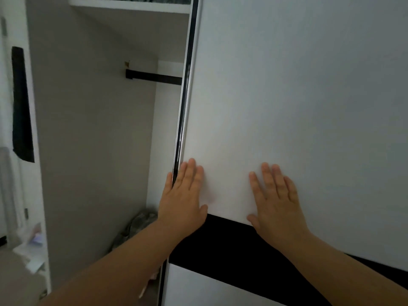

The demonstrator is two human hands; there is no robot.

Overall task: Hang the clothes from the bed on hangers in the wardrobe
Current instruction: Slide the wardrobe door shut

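Note:
A white sliding wardrobe door [298,96] with a black band fills the right of the head view. My left hand [184,199] presses flat against it right at its dark metal edge, fingers straight. My right hand [276,202] lies flat on the same panel a little further right, fingers spread. The wardrobe's left section stands open, showing a dark hanging rail [154,77] with nothing on it. No hangers or bed are in view.
A white shelf [130,6] with folded fabric tops the open section. Crumpled cloth [136,226] lies low inside the wardrobe. A dark garment [22,104] hangs at the far left, above scattered items on a low shelf.

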